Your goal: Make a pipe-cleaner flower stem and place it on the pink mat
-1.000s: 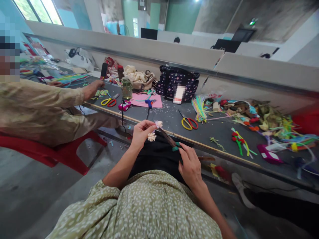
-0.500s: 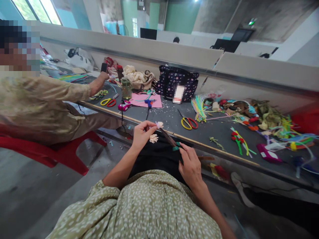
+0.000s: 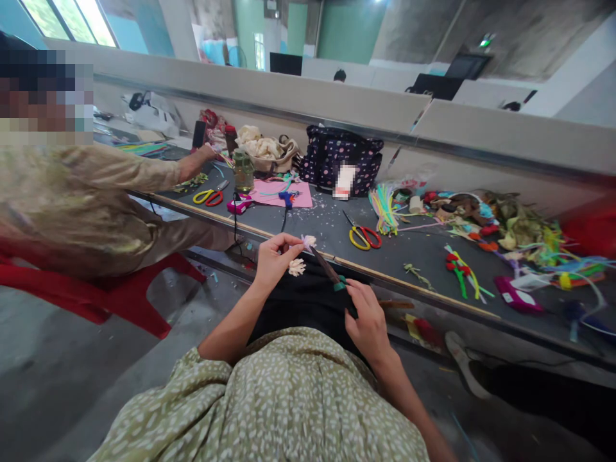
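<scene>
Over my lap, at the near edge of the grey work table, I hold a brown pipe-cleaner stem between both hands. My left hand pinches its upper end, where two small cream flowers sit. My right hand pinches the lower end, wrapped in green. Both hands are closed on the stem.
Yellow-and-red scissors lie just beyond my hands. A dotted bag, a pink sheet, a jar and heaps of coloured pipe cleaners cover the table. On the left a seated person's arm reaches across it from a red chair.
My hands and the stem have barely moved. The person on the left has stretched their arm further across the table toward the back.
</scene>
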`<state>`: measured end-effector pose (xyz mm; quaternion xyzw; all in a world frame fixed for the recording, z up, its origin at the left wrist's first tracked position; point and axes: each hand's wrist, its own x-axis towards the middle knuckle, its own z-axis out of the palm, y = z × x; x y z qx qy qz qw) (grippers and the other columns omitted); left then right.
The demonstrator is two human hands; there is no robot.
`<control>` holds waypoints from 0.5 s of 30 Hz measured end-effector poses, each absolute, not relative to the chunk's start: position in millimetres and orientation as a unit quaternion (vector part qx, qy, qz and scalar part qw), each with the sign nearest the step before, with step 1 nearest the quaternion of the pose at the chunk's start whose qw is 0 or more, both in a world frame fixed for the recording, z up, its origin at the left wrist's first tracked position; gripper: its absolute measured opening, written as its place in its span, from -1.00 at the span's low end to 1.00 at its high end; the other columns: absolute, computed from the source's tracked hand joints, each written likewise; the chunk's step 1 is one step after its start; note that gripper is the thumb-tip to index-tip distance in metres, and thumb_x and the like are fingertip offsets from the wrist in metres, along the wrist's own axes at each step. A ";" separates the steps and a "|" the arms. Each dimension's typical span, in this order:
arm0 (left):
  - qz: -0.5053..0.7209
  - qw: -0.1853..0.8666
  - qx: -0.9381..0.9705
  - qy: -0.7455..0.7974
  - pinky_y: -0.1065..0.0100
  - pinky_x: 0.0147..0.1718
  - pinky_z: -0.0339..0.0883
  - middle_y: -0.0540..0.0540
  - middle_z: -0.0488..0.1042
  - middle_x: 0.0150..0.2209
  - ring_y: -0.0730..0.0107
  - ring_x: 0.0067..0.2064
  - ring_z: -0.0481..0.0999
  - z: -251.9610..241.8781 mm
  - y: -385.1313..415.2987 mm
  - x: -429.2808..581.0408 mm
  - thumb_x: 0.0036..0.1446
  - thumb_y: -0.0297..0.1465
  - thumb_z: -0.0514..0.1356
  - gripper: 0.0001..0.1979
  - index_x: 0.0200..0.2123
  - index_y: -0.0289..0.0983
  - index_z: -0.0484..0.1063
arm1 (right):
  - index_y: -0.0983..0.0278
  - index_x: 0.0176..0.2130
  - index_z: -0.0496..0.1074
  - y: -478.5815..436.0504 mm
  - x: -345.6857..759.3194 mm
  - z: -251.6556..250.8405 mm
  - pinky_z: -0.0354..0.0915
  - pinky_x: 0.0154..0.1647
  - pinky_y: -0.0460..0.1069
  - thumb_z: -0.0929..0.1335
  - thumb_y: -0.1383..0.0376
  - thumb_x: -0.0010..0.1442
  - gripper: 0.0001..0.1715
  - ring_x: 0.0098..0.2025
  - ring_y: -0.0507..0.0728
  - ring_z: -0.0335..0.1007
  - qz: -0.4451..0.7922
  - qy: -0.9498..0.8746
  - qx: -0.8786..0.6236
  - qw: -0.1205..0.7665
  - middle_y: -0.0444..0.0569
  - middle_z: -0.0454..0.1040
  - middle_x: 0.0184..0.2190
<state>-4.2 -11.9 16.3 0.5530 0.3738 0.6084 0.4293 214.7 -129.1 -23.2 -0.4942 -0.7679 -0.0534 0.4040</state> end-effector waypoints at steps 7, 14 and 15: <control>0.609 0.450 0.542 0.365 0.44 -0.54 0.03 0.05 0.35 -0.61 0.54 -0.56 0.20 15.7 -11.1 -3.9 -0.05 -0.28 0.44 -0.82 -0.41 -0.26 0.61 | 0.20 0.10 0.39 -127.5 216.6 -27.9 0.41 0.13 0.21 0.24 0.53 0.08 -0.39 0.11 0.25 0.44 0.001 -0.757 -0.494 0.429 0.12 0.49 0.05; 0.609 0.446 0.543 0.368 0.45 -0.53 0.06 0.04 0.38 -0.59 0.53 -0.55 0.22 15.7 -12.3 -4.8 -0.04 -0.28 0.43 -0.82 -0.41 -0.27 0.61 | 0.20 0.06 0.40 -127.5 216.7 -31.4 0.38 0.18 0.17 0.23 0.56 0.03 -0.37 0.12 0.21 0.45 0.081 -0.741 -0.491 0.451 0.08 0.51 0.04; 0.609 0.446 0.543 0.368 0.45 -0.53 0.06 0.04 0.38 -0.59 0.53 -0.55 0.23 15.6 -12.4 -4.8 -0.04 -0.28 0.43 -0.82 -0.40 -0.27 0.61 | 0.20 0.06 0.41 -127.4 216.5 -31.7 0.37 0.19 0.17 0.23 0.56 0.03 -0.37 0.12 0.21 0.45 0.093 -0.737 -0.492 0.454 0.08 0.51 0.04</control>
